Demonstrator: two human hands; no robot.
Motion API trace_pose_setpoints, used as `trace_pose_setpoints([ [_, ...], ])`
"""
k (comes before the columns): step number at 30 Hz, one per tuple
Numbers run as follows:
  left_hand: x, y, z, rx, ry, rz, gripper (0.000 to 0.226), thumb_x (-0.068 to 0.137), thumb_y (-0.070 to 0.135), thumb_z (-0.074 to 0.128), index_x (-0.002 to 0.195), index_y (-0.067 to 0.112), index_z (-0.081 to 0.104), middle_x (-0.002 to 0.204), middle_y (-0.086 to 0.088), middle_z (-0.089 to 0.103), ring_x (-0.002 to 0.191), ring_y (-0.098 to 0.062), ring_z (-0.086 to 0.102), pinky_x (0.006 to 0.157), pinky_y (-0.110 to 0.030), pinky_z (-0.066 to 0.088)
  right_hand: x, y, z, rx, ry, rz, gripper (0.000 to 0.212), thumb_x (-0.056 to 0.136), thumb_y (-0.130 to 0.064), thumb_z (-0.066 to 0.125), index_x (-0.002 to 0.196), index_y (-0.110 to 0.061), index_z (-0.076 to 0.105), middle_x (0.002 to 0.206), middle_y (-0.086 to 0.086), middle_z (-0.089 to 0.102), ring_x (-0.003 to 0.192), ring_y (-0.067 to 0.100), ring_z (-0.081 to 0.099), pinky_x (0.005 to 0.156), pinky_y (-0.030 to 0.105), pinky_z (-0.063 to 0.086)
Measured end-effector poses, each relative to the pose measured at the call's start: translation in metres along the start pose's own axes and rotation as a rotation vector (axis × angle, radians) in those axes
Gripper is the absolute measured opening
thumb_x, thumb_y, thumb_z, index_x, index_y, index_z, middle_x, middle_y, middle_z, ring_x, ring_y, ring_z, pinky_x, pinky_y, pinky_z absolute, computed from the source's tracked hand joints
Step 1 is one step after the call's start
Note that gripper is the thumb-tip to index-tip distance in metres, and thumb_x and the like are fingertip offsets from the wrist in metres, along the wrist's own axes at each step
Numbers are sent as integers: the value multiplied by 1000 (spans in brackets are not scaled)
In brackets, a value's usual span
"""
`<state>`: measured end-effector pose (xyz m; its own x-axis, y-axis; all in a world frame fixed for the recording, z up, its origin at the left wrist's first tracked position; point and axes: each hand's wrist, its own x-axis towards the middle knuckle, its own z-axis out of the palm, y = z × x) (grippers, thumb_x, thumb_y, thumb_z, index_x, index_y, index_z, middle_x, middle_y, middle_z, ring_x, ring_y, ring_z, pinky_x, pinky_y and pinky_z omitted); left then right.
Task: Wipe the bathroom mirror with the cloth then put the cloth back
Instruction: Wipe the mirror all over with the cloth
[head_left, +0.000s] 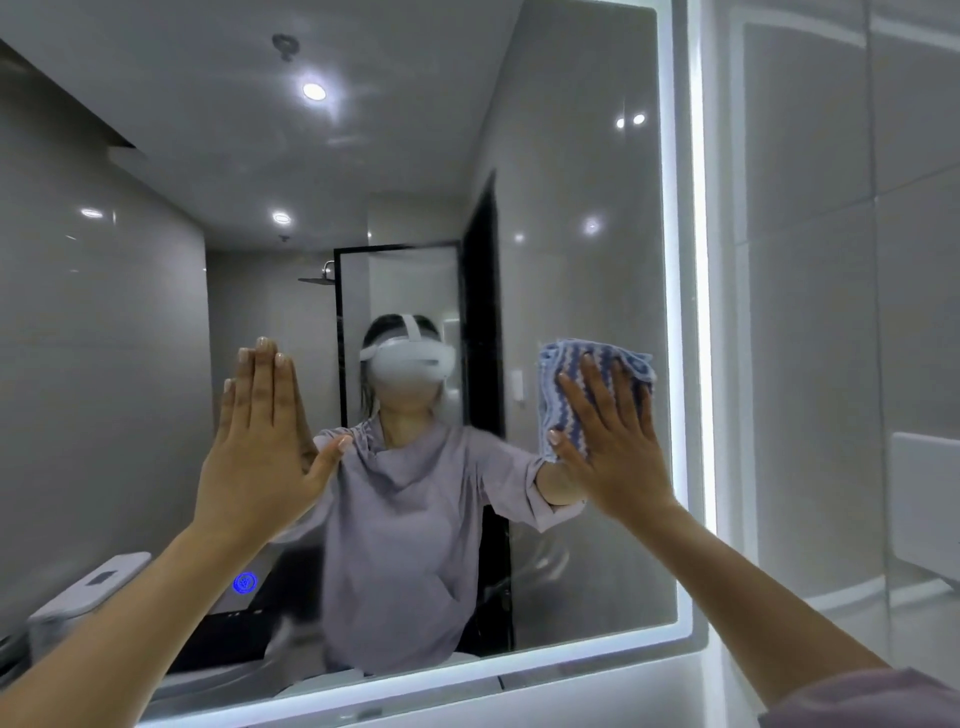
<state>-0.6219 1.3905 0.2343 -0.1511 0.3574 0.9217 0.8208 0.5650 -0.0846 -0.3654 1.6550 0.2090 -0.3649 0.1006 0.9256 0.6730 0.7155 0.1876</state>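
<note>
The large bathroom mirror (582, 218) fills most of the view, framed by a lit white strip. My right hand (613, 441) presses a folded blue and white patterned cloth (597, 358) flat against the glass near the mirror's right edge, fingers straight and spread. My left hand (265, 441) lies flat on the glass left of centre, fingers straight and together, thumb out. Both forearms reach up from the bottom corners. The mirror shows a person in a grey top.
The lit edge strip (698, 260) runs down the mirror's right side and along its bottom. Glossy grey wall tiles (831, 260) lie to the right. A blue round touch button (244, 582) glows low on the glass. The reflection shows a shower enclosure and a toilet.
</note>
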Motion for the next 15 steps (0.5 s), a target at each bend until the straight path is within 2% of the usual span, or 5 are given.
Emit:
trace_pose_setpoints([
  [3,0,0,0,7,-2,-2,96,85,64,26,149,1,-8,159,-14,-14,147,-26,-12,118,-32,-13,-3,12,1,54,-26,103,66,99,-58,12,155,-24,0,163,5,-1,150,30,1,118,57,14],
  [6,0,0,-1,6,3,-1,95,86,64,27,149,1,-9,159,-13,-15,147,-25,-12,118,-31,-14,-8,24,0,95,-19,190,68,98,-60,12,154,-26,-6,163,7,0,150,30,-1,120,54,8],
  [10,0,1,-1,-17,6,4,95,86,63,29,149,2,-10,159,-13,-15,147,-26,-12,118,-32,-13,-9,28,-6,170,11,378,73,96,-65,7,155,-23,7,163,8,4,149,29,-3,121,51,1],
  [15,-1,1,-1,-19,5,6,95,87,65,25,149,2,-10,159,-15,-13,147,-27,-12,118,-33,-12,-6,21,-8,165,13,412,78,93,-66,2,153,-17,11,162,11,5,149,32,-1,120,52,1],
])
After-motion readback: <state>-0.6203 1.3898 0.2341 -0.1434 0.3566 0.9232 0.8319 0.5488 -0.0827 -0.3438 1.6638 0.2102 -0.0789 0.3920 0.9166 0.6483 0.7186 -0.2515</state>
